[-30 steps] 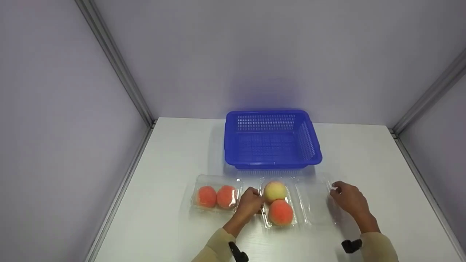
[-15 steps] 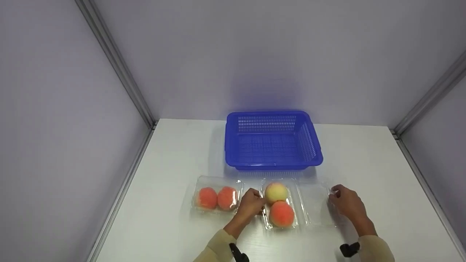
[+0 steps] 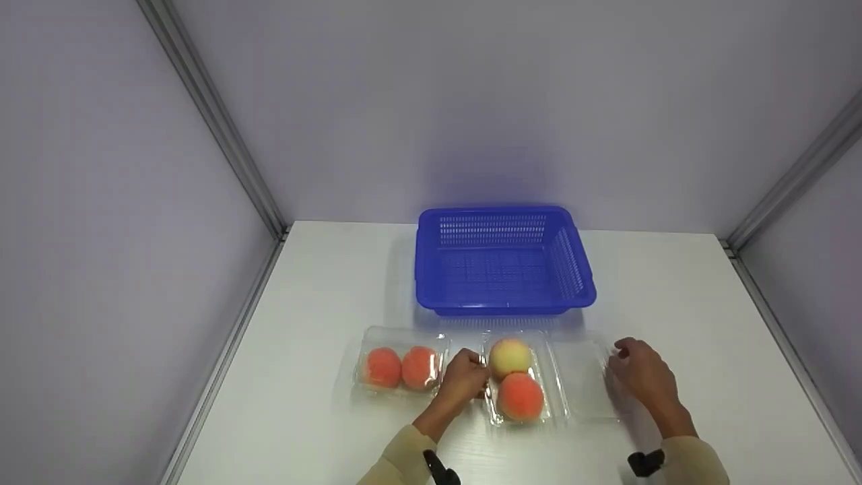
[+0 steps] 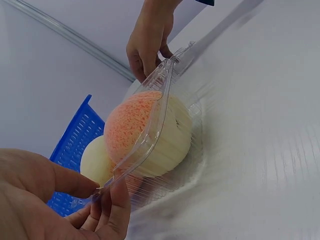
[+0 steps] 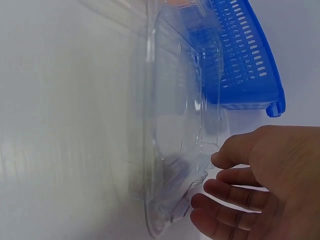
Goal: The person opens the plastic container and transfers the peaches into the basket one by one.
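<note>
An unlatched clear plastic clamshell box (image 3: 559, 384) lies before me, its see-through lid (image 3: 586, 380) spread to the right. In its left half sit a yellowish peach (image 3: 510, 358) and a red-orange peach (image 3: 520, 396). My left hand (image 3: 463, 378) pinches the box's left rim between thumb and fingers, as the left wrist view shows. At the lid's outer edge is my right hand (image 3: 644, 376), its thumb and curled fingers at the rim; in the right wrist view the thumb tip (image 5: 216, 160) meets the plastic.
A second clear box (image 3: 401, 333) with two red-orange peaches (image 3: 383, 368) stands left of my left hand. Behind both boxes is a blue slotted basket (image 3: 505, 306). Grey walls border the white table (image 3: 323, 283) at the back and sides.
My right hand has shifted slightly with the lid's edge. The left hand keeps its grip on the rim, and the peaches stay in place.
</note>
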Demonstrator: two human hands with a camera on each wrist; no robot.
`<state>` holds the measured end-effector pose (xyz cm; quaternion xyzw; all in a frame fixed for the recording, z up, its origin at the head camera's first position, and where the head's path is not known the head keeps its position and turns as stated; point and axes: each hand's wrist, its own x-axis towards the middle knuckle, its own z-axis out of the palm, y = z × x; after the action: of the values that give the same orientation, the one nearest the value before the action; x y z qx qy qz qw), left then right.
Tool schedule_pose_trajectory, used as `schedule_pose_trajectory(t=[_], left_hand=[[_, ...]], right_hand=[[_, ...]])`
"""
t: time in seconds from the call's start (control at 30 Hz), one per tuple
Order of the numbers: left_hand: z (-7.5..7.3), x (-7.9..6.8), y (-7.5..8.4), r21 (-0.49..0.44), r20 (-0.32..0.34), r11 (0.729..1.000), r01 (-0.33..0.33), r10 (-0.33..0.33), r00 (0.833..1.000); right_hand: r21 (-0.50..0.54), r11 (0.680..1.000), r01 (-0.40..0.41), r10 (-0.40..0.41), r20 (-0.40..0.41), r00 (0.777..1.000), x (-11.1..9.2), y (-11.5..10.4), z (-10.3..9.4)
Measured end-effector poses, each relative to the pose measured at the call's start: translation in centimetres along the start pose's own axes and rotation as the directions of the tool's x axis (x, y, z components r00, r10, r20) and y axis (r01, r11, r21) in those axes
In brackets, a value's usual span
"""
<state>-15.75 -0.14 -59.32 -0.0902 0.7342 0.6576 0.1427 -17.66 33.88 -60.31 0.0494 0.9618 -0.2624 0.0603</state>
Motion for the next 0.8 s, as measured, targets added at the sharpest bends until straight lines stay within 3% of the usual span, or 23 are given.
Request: schedule_pose_trajectory(t=[0.23,0.47,0.8], left_hand=[[-0.1,0.0,0.1,0.029,0.001,0.999,-0.022,0.022,1.0],[-0.2,0.1,0.1,0.023,0.014,1.0,0.001,-0.001,1.0],[-0.3,0.1,0.0,0.033,0.014,0.999,-0.008,0.007,1.0]], right_hand=[[-0.009,0.996,0.084,-0.085,-0.07,0.994,-0.5,-1.8,-1.0],[0.032,0.987,0.156,-0.152,-0.112,0.982,-1.2,-4.9,-2.6],[0.021,0.959,0.281,-0.277,-0.117,0.954,-2.0,-9.7,-4.4]])
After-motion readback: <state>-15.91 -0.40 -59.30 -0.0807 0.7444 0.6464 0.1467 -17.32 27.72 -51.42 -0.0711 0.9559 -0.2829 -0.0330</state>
